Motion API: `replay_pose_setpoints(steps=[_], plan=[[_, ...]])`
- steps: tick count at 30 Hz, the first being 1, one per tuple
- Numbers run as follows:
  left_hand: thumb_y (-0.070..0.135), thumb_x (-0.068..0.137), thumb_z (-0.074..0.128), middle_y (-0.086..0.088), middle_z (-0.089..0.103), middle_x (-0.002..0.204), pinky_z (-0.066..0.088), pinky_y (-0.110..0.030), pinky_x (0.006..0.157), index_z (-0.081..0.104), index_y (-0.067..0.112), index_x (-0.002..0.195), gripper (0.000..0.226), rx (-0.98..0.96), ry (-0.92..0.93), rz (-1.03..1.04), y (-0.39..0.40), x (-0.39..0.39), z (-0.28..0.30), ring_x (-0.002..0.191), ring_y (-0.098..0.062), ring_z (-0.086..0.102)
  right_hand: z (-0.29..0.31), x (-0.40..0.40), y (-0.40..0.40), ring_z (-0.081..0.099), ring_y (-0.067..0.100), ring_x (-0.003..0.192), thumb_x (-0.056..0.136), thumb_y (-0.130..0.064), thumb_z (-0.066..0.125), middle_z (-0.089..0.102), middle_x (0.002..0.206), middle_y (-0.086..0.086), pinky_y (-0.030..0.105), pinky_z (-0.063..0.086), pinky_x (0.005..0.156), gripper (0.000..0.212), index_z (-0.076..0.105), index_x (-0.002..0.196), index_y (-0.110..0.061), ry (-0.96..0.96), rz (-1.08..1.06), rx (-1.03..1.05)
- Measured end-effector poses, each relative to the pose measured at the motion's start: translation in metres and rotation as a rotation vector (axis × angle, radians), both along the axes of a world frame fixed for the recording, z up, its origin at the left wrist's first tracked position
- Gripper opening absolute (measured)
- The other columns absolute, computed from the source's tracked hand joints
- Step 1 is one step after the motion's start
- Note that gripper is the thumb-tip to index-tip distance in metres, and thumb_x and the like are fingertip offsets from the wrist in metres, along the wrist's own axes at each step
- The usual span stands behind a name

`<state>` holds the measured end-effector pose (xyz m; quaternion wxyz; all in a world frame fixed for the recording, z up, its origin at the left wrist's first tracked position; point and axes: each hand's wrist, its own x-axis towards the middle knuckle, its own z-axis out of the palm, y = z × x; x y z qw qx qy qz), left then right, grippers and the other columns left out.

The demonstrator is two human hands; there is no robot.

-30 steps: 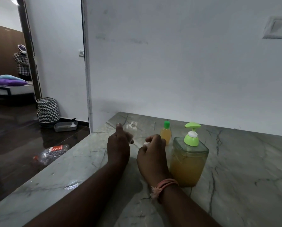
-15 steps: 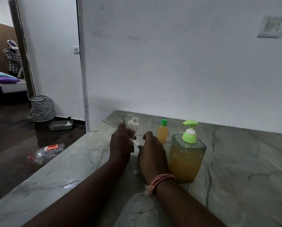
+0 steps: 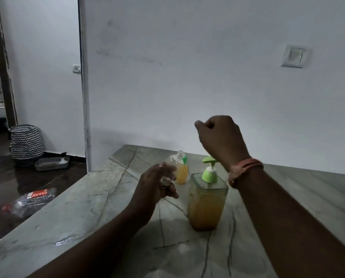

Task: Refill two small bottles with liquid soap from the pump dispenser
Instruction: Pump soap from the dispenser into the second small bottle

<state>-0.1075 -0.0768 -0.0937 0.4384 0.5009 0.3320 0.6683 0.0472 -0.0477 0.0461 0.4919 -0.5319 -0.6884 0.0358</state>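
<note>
My left hand (image 3: pixel 157 185) grips an uncapped, empty clear bottle (image 3: pixel 172 165), tilted. My right hand (image 3: pixel 220 137) hovers fisted above the soap-filled pump dispenser (image 3: pixel 206 199); behind, a capped bottle (image 3: pixel 182 173) holds yellow liquid.

Left hand (image 3: pixel 156 184) raised just over the counter, forearm reaching in from lower left, fingers (image 3: pixel 167 167) curled round a small clear bottle (image 3: pixel 172 164), tilted, open neck up and to the right. Right hand (image 3: pixel 220 137) lifted higher, forearm slanting in from lower right, back of hand to the camera, fingers folded into a loose fist, thumb tip jutting left. Whether anything sits inside that fist cannot be told. Orange thread band (image 3: pixel 245 167) round right wrist.
</note>
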Motion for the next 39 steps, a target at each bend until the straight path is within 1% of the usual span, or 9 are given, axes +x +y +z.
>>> replay_pose_setpoints(steps=[4,10,13,17,20,22,26,33,39], plan=[[0.037,0.099,0.051,-0.021,0.062,0.086,0.054,-0.038,0.055,0.057,-0.007,0.112,0.047,0.023,0.041,-0.097,-0.008,0.006,0.000,0.059,-0.026,0.057,0.005,0.022,0.009,0.059,0.021,0.056,0.090,-0.050,0.051,0.073,0.073,0.007,0.026,0.047,0.055,0.051,0.072,0.080,-0.004,0.017,0.082,-0.493],[0.040,0.094,0.053,-0.017,0.066,0.079,0.052,-0.035,0.051,0.058,-0.001,0.110,0.044,0.051,0.144,-0.115,-0.015,0.012,0.001,0.056,-0.026,0.054,-0.001,0.018,0.011,0.057,0.021,0.052,0.092,-0.058,0.043,0.073,0.076,0.007,0.022,0.047,0.051,0.060,0.073,0.093,-0.006,-0.022,0.055,-0.700],[0.043,0.091,0.058,-0.013,0.065,0.074,0.051,-0.032,0.050,0.059,-0.001,0.105,0.046,0.059,0.165,-0.101,-0.016,0.014,0.001,0.054,-0.025,0.053,-0.003,0.011,0.010,0.059,0.026,0.072,0.096,-0.049,0.039,0.073,0.098,0.011,0.028,0.047,0.064,0.054,0.069,0.098,-0.005,-0.153,0.047,-0.682],[0.046,0.095,0.057,-0.011,0.065,0.074,0.050,-0.031,0.048,0.060,0.001,0.106,0.047,0.073,0.174,-0.074,-0.016,0.019,0.002,0.054,-0.024,0.053,0.000,0.007,0.008,0.057,0.021,0.063,0.098,-0.029,0.041,0.062,0.065,0.003,0.023,0.040,0.053,0.039,0.055,0.068,-0.010,-0.248,0.083,-0.708],[0.044,0.090,0.054,-0.012,0.064,0.075,0.050,-0.030,0.047,0.058,0.000,0.108,0.049,0.079,0.148,-0.085,-0.018,0.024,0.003,0.053,-0.022,0.053,0.000,0.007,0.011,0.051,0.010,0.044,0.098,-0.025,0.042,0.056,0.056,-0.002,0.014,0.036,0.040,0.036,0.053,0.065,-0.012,-0.292,0.072,-0.698],[0.043,0.089,0.053,-0.013,0.064,0.075,0.050,-0.030,0.047,0.058,-0.001,0.109,0.049,0.079,0.132,-0.108,-0.019,0.026,0.003,0.053,-0.021,0.053,-0.001,0.005,0.011,0.054,0.008,0.049,0.099,-0.025,0.041,0.059,0.064,-0.001,0.013,0.031,0.036,0.033,0.059,0.075,-0.010,-0.393,0.059,-0.651],[0.041,0.091,0.053,-0.013,0.062,0.074,0.049,-0.030,0.046,0.058,-0.001,0.110,0.046,0.071,0.112,-0.127,-0.018,0.027,0.001,0.052,-0.021,0.052,-0.005,0.002,0.014,0.057,0.027,0.094,0.100,-0.016,0.039,0.064,0.117,0.014,0.020,0.030,0.052,0.027,0.063,0.098,-0.004,-0.588,0.055,-0.560],[0.052,0.095,0.049,-0.010,0.056,0.072,0.036,-0.024,0.045,0.069,0.012,0.117,0.050,-0.041,0.045,-0.206,-0.017,0.022,-0.002,0.052,-0.013,0.042,-0.012,0.002,0.017,0.045,0.025,0.088,0.098,-0.012,0.036,0.056,0.104,0.015,0.027,0.033,0.068,0.032,0.045,0.067,-0.011,-0.702,0.031,-0.528],[0.048,0.077,0.062,-0.008,0.048,0.079,0.028,-0.027,0.052,0.071,0.012,0.117,0.055,-0.019,0.019,-0.346,-0.020,0.019,0.002,0.057,-0.012,0.034,-0.005,0.006,0.018,0.049,0.025,0.096,0.102,-0.012,0.034,0.056,0.116,0.016,0.028,0.027,0.054,0.027,0.059,0.108,-0.002,-0.713,0.132,-0.585]])
